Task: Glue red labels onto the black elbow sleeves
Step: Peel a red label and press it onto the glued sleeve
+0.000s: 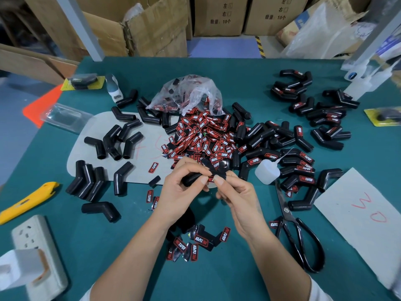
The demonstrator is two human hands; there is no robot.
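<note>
My left hand [182,190] grips the black elbow sleeve [193,178] just above the green table [238,268], in front of the label heap [201,135]; my right hand [234,192] pinches a red label [211,179] against it. I'd square it, then press evenly.

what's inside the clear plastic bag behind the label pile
More red labels and a few black pieces show through the plastic bag; crumpled film hides the rest.

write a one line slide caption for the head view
Both hands, left hand and right hand, press a red label onto a black elbow sleeve above the green table.
</note>
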